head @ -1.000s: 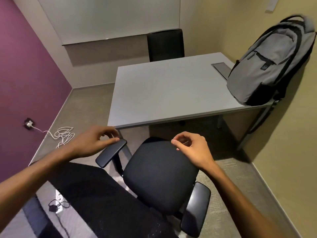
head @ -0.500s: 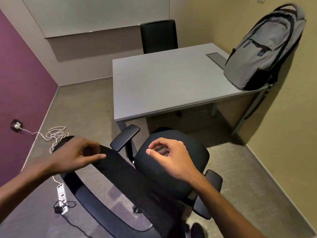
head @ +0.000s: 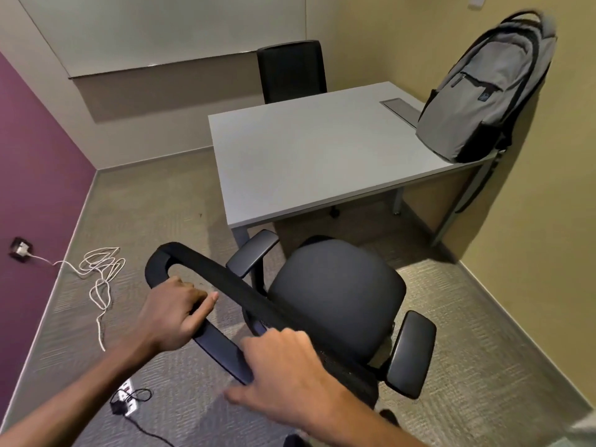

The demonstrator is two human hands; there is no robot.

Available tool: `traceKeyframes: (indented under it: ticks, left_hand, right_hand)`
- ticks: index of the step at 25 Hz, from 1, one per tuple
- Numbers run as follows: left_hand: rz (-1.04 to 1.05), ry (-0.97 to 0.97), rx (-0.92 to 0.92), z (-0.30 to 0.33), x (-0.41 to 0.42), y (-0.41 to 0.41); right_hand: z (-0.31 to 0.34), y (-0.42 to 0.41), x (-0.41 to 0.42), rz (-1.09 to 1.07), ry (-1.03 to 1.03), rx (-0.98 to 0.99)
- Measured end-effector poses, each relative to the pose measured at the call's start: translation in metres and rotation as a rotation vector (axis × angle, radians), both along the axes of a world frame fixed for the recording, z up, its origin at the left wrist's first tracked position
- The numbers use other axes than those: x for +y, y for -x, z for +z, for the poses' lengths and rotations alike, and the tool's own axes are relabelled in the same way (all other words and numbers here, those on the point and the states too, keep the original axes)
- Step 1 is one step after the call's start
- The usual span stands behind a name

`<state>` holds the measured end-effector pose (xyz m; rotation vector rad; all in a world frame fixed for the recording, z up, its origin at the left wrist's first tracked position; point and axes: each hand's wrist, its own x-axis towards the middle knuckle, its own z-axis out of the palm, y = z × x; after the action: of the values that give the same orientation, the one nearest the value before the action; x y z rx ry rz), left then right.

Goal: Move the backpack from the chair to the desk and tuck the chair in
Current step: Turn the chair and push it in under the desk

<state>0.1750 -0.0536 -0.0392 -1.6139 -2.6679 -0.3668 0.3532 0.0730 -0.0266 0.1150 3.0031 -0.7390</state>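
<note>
Grey backpack (head: 480, 91) w/ black trim stands upright on the far right corner of the worktop (head: 309, 156), leaning vs the beige wall; all zips look shut, contents not visible. One black strap hangs off the worktop edge beside the right leg. Just left of the bag, a recessed cable hatch (head: 403, 109) in the top, lid shut.

Office chair (head: 335, 295), black seat, sits in front of the worktop's near edge, not tucked in; seat angled, backrest toward the camera. Left hand (head: 171, 312) is wrapped round the backrest frame near its top left corner, fingers curled under the rim, thumb lying along it. Right hand (head: 283, 369) lies over the backrest's top edge further right, fingers bent over the mesh, thumb spread out below the frame; grip looks loose, slightly blurred.

Worktop is pale grey on metal legs, otherwise bare. A 2nd black chair (head: 290, 71) stands at the far side, pushed in. Room: small, grey-beige carpet, purple wall at left w/ a socket (head: 21, 250) and a white cable (head: 100, 272) coiled on the floor, whiteboard (head: 161, 27) on the far wall. A white power strip (head: 127, 400) w/ a black plug and lead lies near the left forearm.
</note>
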Motion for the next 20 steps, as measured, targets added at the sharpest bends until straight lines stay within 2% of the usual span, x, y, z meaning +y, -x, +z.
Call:
traceKeyframes:
  ticks: [5, 9, 12, 14, 17, 20]
  left_hand:
    - [0.122, -0.028, 0.012, -0.005, 0.012, -0.04]
    - [0.189, -0.053, 0.019, -0.005, 0.026, -0.069]
    - [0.204, -0.057, 0.007, -0.006, 0.038, -0.083]
    - [0.091, -0.062, 0.02, -0.009, 0.043, -0.085]
    - [-0.23, 0.111, 0.108, -0.012, 0.04, -0.067]
    - [-0.228, 0.216, 0.233, -0.006, 0.044, -0.043]
  right_hand:
    - [-0.015, -0.011, -0.008, -0.131, -0.027, -0.215]
    - [-0.018, -0.039, 0.014, -0.24, -0.024, -0.12]
    - [-0.014, -0.053, 0.034, -0.239, -0.05, -0.044]
    - [-0.012, -0.058, 0.048, -0.239, -0.073, -0.03]
    - [-0.012, -0.064, 0.065, -0.241, -0.111, -0.013]
    - [-0.014, -0.067, 0.08, -0.245, -0.133, 0.026]
